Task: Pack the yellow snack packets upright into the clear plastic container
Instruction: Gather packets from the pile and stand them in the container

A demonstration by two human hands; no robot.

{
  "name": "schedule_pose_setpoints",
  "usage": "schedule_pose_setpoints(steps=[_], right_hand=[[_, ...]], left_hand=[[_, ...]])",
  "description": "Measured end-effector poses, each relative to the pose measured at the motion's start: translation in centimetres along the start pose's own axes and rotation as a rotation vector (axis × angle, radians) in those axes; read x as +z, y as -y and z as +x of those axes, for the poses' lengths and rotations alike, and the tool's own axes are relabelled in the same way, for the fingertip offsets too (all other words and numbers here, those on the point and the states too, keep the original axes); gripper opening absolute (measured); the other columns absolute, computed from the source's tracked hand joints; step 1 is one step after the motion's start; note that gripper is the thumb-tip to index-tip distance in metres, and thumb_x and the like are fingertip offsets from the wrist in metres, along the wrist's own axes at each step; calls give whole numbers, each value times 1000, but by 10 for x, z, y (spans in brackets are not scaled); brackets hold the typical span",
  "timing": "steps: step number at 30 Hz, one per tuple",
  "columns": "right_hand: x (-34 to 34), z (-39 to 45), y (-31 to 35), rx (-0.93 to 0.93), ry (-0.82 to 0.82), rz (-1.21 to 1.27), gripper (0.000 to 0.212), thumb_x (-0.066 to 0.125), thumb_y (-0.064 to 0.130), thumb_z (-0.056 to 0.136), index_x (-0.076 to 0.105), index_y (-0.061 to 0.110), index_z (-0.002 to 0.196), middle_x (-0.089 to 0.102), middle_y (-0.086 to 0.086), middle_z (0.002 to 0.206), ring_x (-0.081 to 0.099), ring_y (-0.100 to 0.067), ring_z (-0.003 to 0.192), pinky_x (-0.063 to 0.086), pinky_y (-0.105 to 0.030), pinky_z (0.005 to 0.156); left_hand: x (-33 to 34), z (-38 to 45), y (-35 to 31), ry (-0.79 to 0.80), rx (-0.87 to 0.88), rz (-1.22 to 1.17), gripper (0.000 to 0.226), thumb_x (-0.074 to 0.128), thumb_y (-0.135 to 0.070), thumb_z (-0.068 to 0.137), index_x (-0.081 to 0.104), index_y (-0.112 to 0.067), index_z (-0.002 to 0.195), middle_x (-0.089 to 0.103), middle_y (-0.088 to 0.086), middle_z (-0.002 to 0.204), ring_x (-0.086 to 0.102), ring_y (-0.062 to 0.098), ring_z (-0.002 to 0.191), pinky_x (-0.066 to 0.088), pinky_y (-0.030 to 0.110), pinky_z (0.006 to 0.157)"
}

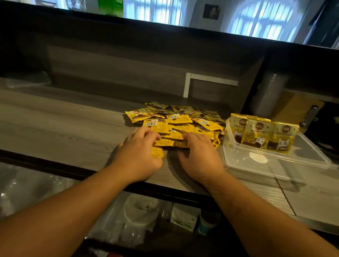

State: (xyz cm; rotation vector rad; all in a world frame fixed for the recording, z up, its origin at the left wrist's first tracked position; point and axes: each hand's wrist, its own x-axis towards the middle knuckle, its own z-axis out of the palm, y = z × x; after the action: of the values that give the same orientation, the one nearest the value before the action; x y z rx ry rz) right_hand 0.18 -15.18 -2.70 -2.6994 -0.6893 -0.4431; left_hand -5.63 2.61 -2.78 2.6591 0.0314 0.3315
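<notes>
Left hand (138, 153): yours, at the near left edge of the pile; fingers curled over a few packets, one packet (157, 152) tucked under the thumb side, its long axis running away from you.
Right hand (199, 158): yours, at the near right edge of the pile; fingers bent down onto the packets. Whether they pinch one or only press, I cannot tell.
Desk (56, 121): grey wood grain; carries the pile and the container.
Pile of packets (175, 122): loose yellow packets lying flat and overlapping, facing every way, some printed side up and some barcode side up; no common axis.
Container (265, 164): clear plastic, just right of the pile, long side running left to right.
Packed packets (262, 134): one row along the container's far wall, standing upright, long axis vertical, printed faces toward you.
Progress: early, by my judgement. One row stands; most of the container floor is bare and the bulk of the packets remain on the desk.
</notes>
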Motion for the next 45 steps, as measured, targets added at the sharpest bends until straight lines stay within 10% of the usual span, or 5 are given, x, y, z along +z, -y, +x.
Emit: schedule_pose_setpoints(steps=[13,22,31,37,45], right_hand=[[4,-3,-3,47,-125,-143,33,60,43,89,63,30,120,68,9,105,45,-19,111,39,-38,92],[3,-1,-1,58,-81,-67,37,67,48,85,61,32,118,67,13,100,48,-14,109,44,-34,89],[3,-5,-2,-55,-176,-138,17,52,19,98,68,12,98,65,-5,97,53,-25,94,44,-37,81],[-5,-6,-14,247,-542,616,17,45,18,102,57,21,91,57,2,88,56,-17,83,53,-46,74],[-19,-13,-9,278,-421,936,10,62,34,91,62,36,101,64,15,97,63,2,90,57,-22,72]], left_hand=[[9,2,4,-197,119,-49,27,59,-26,90,65,-26,117,37,-4,151,58,13,86,44,30,71],[8,-2,5,8,177,50,50,67,-63,80,59,-34,120,31,-9,149,55,17,116,49,40,94],[15,-4,7,-190,292,-10,22,63,-40,90,75,-23,98,50,-5,135,58,16,108,50,33,82],[17,-7,4,-312,359,8,17,62,-21,95,77,-13,98,61,2,119,61,18,101,50,32,78],[11,-10,2,-283,423,42,24,68,-20,92,74,-9,113,66,6,118,62,19,103,46,29,83]])
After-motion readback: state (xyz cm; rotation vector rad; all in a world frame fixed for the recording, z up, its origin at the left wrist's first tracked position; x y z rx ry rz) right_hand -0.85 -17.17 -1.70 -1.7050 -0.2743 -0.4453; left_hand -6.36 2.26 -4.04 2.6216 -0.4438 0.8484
